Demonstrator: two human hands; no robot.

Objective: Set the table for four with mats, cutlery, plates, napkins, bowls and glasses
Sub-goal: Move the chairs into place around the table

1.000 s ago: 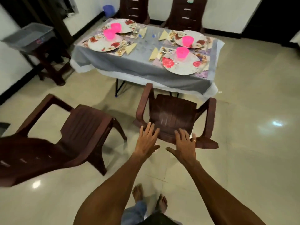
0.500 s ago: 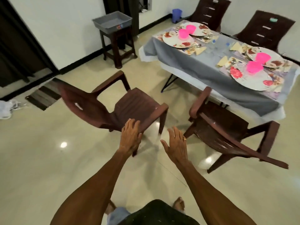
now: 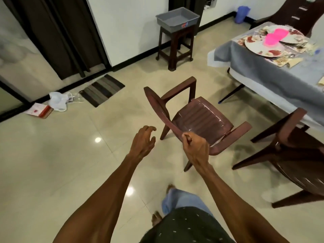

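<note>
Our right hand [image 3: 196,146] gripping chair [image 3: 201,118] back at frame centre, left hand [image 3: 142,142] w/ fingers loosely curled, empty, just left of it, table [image 3: 273,71] w/ plates [image 3: 263,44] upper right

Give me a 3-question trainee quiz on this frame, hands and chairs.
1. True or false: the right hand grips the backrest of the nearer chair.
2. What does the left hand hold? A) backrest B) nothing C) plate
3. What sits on the stool by the wall?

Key: 1 true. 2 B, fingers loosely curled, off the chair. 3 the grey tray.
</note>
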